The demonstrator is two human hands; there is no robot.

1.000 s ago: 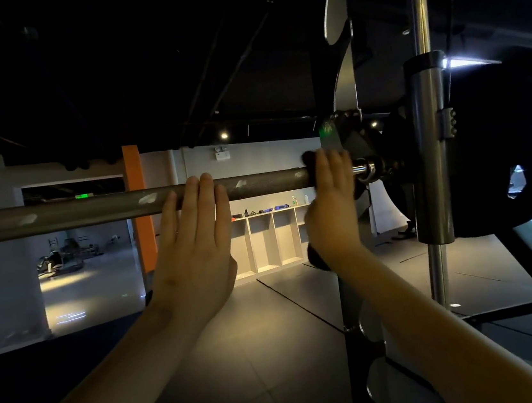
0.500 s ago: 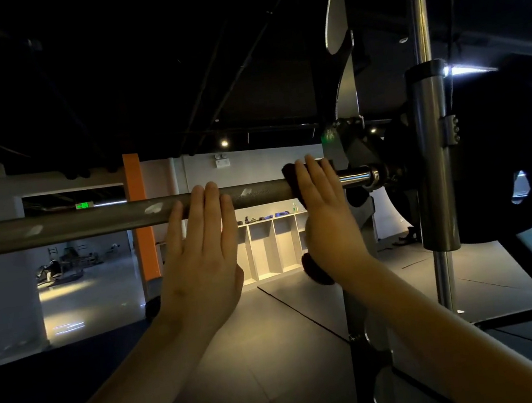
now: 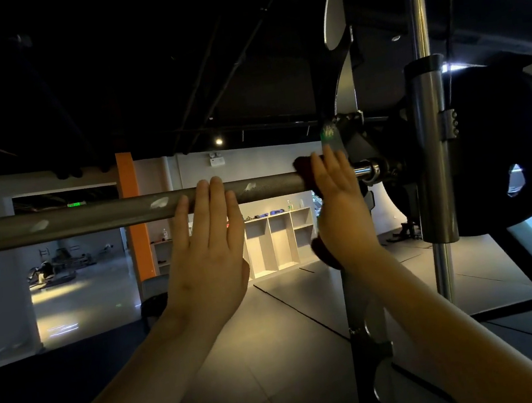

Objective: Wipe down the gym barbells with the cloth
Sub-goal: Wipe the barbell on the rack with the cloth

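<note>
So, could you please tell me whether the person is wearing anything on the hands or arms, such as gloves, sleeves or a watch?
Nothing shows. The left hand and right hand are bare, with no gloves or rings visible in the dim light. The left forearm and right forearm are bare to the picture's lower edge: no sleeves, watch or wristband in view.

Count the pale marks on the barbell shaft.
3: first mark far left; second mark just left of the left hand; third mark between the left hand and the cloth. More may be hidden under the hands or cloth.
</note>
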